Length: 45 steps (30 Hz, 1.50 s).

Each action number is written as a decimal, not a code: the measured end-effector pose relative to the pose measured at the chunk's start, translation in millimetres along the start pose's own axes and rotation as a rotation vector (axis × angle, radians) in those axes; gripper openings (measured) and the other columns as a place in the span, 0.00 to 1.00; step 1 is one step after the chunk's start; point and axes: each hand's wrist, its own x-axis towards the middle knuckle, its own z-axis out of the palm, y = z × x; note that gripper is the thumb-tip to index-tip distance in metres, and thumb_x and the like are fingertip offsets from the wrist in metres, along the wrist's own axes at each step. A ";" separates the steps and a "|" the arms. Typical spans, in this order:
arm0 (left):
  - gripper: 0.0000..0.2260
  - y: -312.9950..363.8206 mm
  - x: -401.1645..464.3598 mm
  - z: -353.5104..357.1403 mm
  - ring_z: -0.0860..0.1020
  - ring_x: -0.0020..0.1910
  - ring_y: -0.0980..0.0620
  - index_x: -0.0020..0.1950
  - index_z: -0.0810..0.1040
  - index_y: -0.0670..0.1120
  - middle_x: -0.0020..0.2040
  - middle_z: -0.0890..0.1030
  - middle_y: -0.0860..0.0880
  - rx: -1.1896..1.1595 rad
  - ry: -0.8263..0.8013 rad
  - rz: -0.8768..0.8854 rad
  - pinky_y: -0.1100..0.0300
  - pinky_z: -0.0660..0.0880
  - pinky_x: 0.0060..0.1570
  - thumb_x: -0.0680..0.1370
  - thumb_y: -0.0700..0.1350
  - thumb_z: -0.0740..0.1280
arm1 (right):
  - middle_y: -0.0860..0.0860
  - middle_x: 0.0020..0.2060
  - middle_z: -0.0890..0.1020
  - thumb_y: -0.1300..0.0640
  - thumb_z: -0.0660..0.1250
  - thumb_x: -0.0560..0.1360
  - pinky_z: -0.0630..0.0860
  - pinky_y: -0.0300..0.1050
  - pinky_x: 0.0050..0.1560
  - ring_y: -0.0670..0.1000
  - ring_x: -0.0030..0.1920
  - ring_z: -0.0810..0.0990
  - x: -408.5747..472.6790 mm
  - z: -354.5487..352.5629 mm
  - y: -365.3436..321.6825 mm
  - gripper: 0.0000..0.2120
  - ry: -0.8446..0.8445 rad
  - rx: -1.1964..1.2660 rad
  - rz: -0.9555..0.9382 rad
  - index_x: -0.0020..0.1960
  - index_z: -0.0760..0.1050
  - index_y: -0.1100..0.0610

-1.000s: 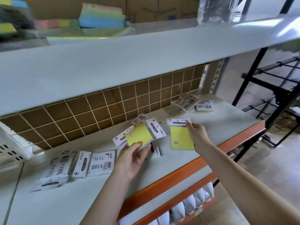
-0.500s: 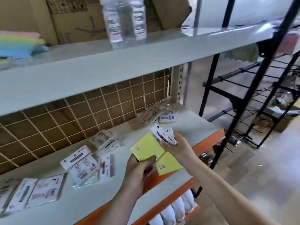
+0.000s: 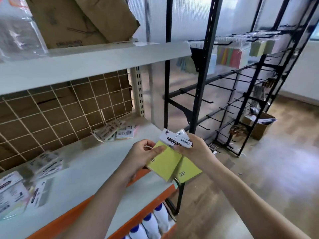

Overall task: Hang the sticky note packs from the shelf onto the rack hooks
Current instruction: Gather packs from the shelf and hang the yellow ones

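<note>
Head view: left hand [image 3: 141, 156] pinches the front yellow pack [image 3: 164, 165] at its upper left edge, thumb on the face; right hand [image 3: 191, 149] grips the white header cards [image 3: 176, 141] of both packs, the second yellow pack [image 3: 189, 169] tucked just behind and right of the first. Change from half a second ago: both packs were over the shelf, now they are stacked together and lifted clear past the shelf's [image 3: 96, 163] orange front edge, and the view has swung right so the black rack [image 3: 205, 69] with its bare hooks [image 3: 207, 100] fills the frame. One second back the right-hand pack was being picked off the shelf. Reads as pickup done, carry to rack starting. More packs left on the shelf: a cluster near the back mesh [image 3: 114, 131], others blurred at lower left [image 3: 22, 192]. Next likely needs the header holes lined up with a hook; holes not discernible here.
</note>
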 end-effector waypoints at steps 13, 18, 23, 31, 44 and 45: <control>0.08 39.4 61.4 132.6 0.80 0.49 0.49 0.55 0.77 0.47 0.51 0.81 0.46 -0.014 -0.176 0.163 0.52 0.76 0.50 0.77 0.46 0.68 | 0.49 0.35 0.78 0.59 0.65 0.78 0.67 0.43 0.36 0.45 0.34 0.72 2.7 -126.7 42.2 0.06 0.462 -0.040 -0.026 0.44 0.76 0.60; 0.05 50.2 105.4 173.5 0.80 0.43 0.56 0.52 0.73 0.53 0.48 0.81 0.53 -0.093 -0.168 0.234 0.58 0.77 0.43 0.79 0.43 0.64 | 0.56 0.40 0.81 0.60 0.62 0.80 0.71 0.39 0.36 0.49 0.37 0.76 26.0 -175.4 57.5 0.05 0.614 -0.060 -0.029 0.46 0.75 0.58; 0.07 68.6 150.9 217.8 0.78 0.37 0.60 0.48 0.70 0.57 0.45 0.80 0.51 -0.160 -0.159 0.338 0.64 0.77 0.35 0.80 0.44 0.63 | 0.56 0.39 0.80 0.60 0.62 0.79 0.71 0.42 0.35 0.49 0.35 0.75 63.6 -226.5 71.8 0.07 0.669 0.008 0.025 0.43 0.75 0.58; 0.04 109.2 231.3 269.6 0.79 0.47 0.51 0.52 0.71 0.54 0.49 0.79 0.47 -0.223 -0.120 0.370 0.51 0.78 0.46 0.81 0.45 0.62 | 0.50 0.35 0.80 0.60 0.64 0.79 0.71 0.31 0.27 0.38 0.27 0.75 144.1 -298.2 85.7 0.07 0.627 0.041 0.024 0.41 0.75 0.56; 0.10 141.4 319.3 321.2 0.78 0.42 0.47 0.48 0.71 0.51 0.43 0.78 0.47 -0.069 0.045 0.495 0.55 0.77 0.38 0.76 0.57 0.61 | 0.53 0.32 0.78 0.58 0.65 0.78 0.69 0.38 0.32 0.47 0.31 0.75 211.7 -387.3 108.5 0.10 0.528 0.046 -0.061 0.38 0.77 0.56; 0.09 143.4 323.7 327.2 0.78 0.41 0.46 0.48 0.71 0.51 0.43 0.78 0.47 -0.063 0.037 0.519 0.54 0.77 0.38 0.77 0.56 0.61 | 0.53 0.32 0.77 0.59 0.65 0.78 0.69 0.37 0.32 0.47 0.31 0.75 214.6 -394.7 110.5 0.09 0.502 0.051 -0.072 0.38 0.77 0.55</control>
